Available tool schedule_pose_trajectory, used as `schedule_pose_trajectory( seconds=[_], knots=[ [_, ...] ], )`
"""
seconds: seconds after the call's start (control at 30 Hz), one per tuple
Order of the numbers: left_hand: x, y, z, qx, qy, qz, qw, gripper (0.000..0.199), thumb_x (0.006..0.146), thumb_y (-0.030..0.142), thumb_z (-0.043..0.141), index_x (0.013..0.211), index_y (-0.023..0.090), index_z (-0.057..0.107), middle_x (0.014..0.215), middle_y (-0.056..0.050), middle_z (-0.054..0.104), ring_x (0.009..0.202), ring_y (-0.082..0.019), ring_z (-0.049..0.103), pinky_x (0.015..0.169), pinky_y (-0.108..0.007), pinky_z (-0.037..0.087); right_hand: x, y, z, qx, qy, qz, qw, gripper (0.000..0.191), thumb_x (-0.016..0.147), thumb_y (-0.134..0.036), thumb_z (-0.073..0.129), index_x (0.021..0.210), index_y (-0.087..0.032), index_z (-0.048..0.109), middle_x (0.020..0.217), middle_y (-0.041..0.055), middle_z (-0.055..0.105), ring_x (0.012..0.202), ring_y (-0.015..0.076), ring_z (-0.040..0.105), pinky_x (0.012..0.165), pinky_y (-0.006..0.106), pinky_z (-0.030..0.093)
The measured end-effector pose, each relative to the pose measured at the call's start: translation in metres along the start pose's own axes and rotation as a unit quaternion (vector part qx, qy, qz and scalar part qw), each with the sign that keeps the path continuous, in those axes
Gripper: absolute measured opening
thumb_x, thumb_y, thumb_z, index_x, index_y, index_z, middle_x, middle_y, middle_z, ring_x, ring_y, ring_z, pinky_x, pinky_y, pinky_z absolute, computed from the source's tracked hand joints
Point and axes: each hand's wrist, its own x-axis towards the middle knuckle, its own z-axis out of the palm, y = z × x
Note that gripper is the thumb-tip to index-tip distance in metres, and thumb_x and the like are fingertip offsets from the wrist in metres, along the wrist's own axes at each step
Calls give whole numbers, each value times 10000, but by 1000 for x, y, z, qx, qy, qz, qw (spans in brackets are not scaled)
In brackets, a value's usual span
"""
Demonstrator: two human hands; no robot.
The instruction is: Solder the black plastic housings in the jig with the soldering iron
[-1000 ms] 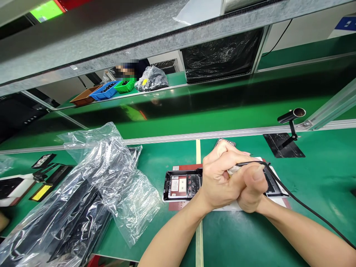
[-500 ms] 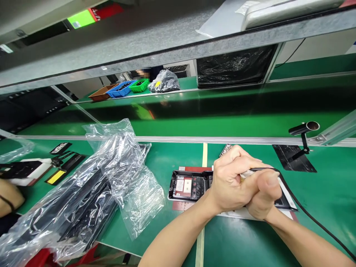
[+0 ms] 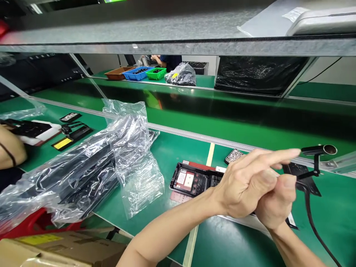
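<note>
My left hand [image 3: 250, 181] is over the black plastic casing [image 3: 201, 181], its fingers stretched to the right and its thumb bent. Pressed against it is my right hand [image 3: 276, 204], closed like a fist. A black cord [image 3: 310, 207] emerges beside the right hand and runs down the right side. Whatever the right fist holds is hidden. The casing lies open side up on a reddish mat [image 3: 180, 196], and my hands and forearm cover its right part. Behind the hands stands a small black box of tiny metal pieces [image 3: 234, 155].
A black tube holder [image 3: 319, 150] stands at the right. Clear plastic bags with long dark parts [image 3: 91, 167] cover the left bench. A cardboard box [image 3: 63, 248] is below. Another person's arm [image 3: 11, 148] shows at far left. A metal shelf [image 3: 167, 48] spans overhead.
The view has turned and shifted. My left hand's fingers, curled before, are now stretched out to the right. The pale cord end seen between my hands is now hidden.
</note>
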Motion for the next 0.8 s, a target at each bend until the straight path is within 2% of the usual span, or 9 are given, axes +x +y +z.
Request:
schedule_pose_trajectory(
  seconds=[0.07, 0.1, 0.17, 0.23, 0.33, 0.43, 0.53, 0.67, 0.8],
  knots=[
    [-3, 2, -4, 6, 49, 16, 999, 595, 1119, 540, 279, 1512, 151, 497, 1414, -141, 629, 1347, -299, 566, 1133, -455, 482, -1, -5, 3, 23, -34, 24, 999, 603, 923, -728, 539, 589, -226, 516, 489, -23, 345, 416, 126, 281, 376, 303, 227],
    [-6, 1, -6, 15, 91, 17, 996, 546, 1122, 522, 296, 1481, 175, 517, 1410, -130, 626, 1338, -291, 569, 1112, -445, 488, 0, -8, 4, 43, -48, 35, 997, 611, 911, -739, 547, 583, -224, 513, 471, -27, 341, 404, 122, 287, 367, 285, 226],
    [-13, -4, -12, 41, 175, -14, 984, 415, 1128, 450, 334, 1325, 191, 591, 1259, -109, 670, 1169, -240, 638, 996, -390, 527, 2, -12, 6, 75, -60, 55, 994, 633, 882, -761, 573, 565, -219, 494, 448, -36, 338, 387, 110, 297, 356, 254, 251],
    [-24, -10, -22, 91, 194, -73, 974, 302, 1121, 375, 380, 1117, 183, 613, 1045, -75, 675, 948, -188, 645, 866, -338, 524, 5, -15, 7, 80, -58, 65, 993, 648, 860, -770, 601, 549, -212, 491, 436, -41, 348, 375, 102, 307, 351, 240, 280],
    [-45, -18, -39, 201, 105, -154, 962, 241, 1091, 294, 442, 909, 190, 560, 885, -37, 634, 813, -167, 585, 789, -322, 472, 7, -19, 8, 79, -63, 72, 992, 641, 832, -749, 655, 526, -209, 496, 425, -41, 358, 365, 98, 309, 336, 233, 286],
    [-66, -26, -50, 300, 22, -188, 935, 224, 1057, 227, 477, 842, 199, 535, 801, -13, 615, 770, -173, 547, 761, -328, 434, 8, -20, 6, 71, -60, 75, 993, 638, 821, -752, 663, 525, -212, 499, 421, -41, 356, 361, 99, 302, 329, 236, 274],
    [-81, -34, -51, 367, -36, -218, 904, 215, 1024, 185, 506, 812, 203, 536, 736, 0, 607, 725, -180, 533, 729, -330, 423, 7, -20, 0, 60, -65, 74, 993, 648, 833, -789, 627, 551, -217, 511, 434, -39, 370, 369, 105, 316, 344, 256, 307],
    [-91, -41, -48, 432, -112, -234, 864, 207, 1018, 212, 524, 815, 203, 563, 756, -18, 651, 748, -207, 577, 715, -343, 430, 7, -21, -7, 47, -85, 61, 993, 646, 881, -800, 562, 590, -224, 537, 453, -33, 393, 370, 114, 345, 355, 273, 328],
    [-94, -42, -47, 450, -145, -239, 848, 206, 1040, 242, 508, 849, 202, 572, 794, -24, 682, 782, -218, 615, 717, -344, 441, 8, -25, -6, 35, -89, 57, 994, 641, 875, -791, 581, 578, -225, 542, 443, -30, 366, 366, 119, 344, 351, 281, 299]
  ],
)
